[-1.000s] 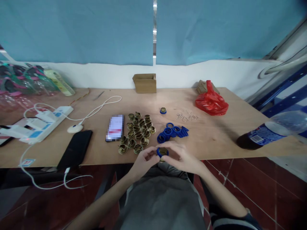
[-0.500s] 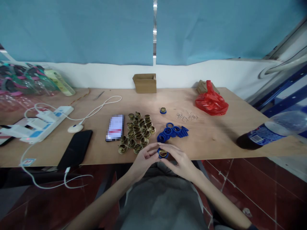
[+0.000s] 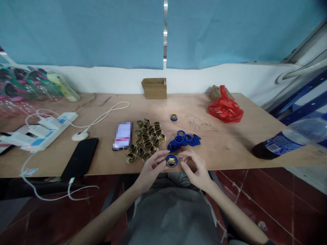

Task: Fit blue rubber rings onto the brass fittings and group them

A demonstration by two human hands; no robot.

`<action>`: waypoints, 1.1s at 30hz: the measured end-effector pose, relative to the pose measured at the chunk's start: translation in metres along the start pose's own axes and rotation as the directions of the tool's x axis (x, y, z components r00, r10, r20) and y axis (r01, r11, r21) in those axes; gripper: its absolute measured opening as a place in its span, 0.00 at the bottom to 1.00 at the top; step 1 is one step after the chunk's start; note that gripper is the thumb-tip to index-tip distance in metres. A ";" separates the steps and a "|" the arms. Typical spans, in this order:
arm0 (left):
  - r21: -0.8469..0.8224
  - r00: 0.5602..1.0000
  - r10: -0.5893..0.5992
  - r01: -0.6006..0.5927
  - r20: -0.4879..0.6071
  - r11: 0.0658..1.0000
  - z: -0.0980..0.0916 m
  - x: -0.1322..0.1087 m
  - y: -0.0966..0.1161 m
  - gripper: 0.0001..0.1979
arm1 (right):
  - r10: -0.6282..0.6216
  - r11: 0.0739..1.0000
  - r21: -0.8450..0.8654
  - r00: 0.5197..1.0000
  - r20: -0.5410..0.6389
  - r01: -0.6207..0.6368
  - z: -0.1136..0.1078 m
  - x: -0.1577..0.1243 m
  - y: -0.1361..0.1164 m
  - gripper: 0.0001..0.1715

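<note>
A round brass fitting with a raised tab (image 3: 171, 162), ringed by a blue rubber-like ring (image 3: 176, 164), is at the table's front edge between my hands. My left hand (image 3: 152, 169) closes on its left side, thumb at the ring's edge and fingers curving over the far side. To the right, my right hand (image 3: 195, 170) is open and apart from the piece, thumb and forefinger spread. Just beyond lies a pile of loose blue rings (image 3: 180, 140). A cluster of brass fittings (image 3: 146, 136) stands left of the pile. Farther back sits another ringed fitting (image 3: 173, 117).
Thin metal rings (image 3: 199, 123) lie right of centre, before a red plastic bag (image 3: 226, 109). An open cardboard box (image 3: 154, 90) stands by the wall. Left are a lit phone (image 3: 122, 135), a dark phone (image 3: 80, 158) and a power strip (image 3: 51, 131). A cola bottle (image 3: 278, 144) lies right.
My right hand has let go of the ringed fitting and drawn back to the right, fingers apart. The fitting has shifted slightly left and its tab has turned.
</note>
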State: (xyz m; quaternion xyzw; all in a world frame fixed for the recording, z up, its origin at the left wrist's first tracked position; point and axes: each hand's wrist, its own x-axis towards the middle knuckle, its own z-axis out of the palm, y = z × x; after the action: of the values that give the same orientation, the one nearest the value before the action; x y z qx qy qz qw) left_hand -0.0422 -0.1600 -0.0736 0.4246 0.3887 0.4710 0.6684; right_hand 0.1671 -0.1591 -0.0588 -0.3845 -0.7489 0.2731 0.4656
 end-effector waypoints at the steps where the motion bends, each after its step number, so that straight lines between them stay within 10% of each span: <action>1: 0.020 1.000 0.011 -0.011 -0.008 1.000 -0.001 0.000 -0.001 0.18 | 0.047 0.999 0.016 0.999 0.002 -0.047 0.002 -0.001 0.000 0.10; 20: 0.344 0.997 0.057 -0.074 0.059 0.936 0.002 0.000 0.009 0.11 | 0.180 0.968 0.143 0.967 0.180 -0.207 0.009 -0.006 0.009 0.12; 33: 0.239 1.000 -0.020 0.016 0.012 0.971 0.002 0.000 0.007 0.13 | 0.286 0.876 0.373 0.952 0.111 -0.306 0.024 -0.010 0.013 0.14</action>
State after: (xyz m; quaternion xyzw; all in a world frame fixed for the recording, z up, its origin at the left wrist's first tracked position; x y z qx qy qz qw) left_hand -0.0420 -0.1587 -0.0660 0.5018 0.4413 0.4118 0.6196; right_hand 0.1520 -0.1618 -0.0842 -0.3879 -0.6247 0.4930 0.4650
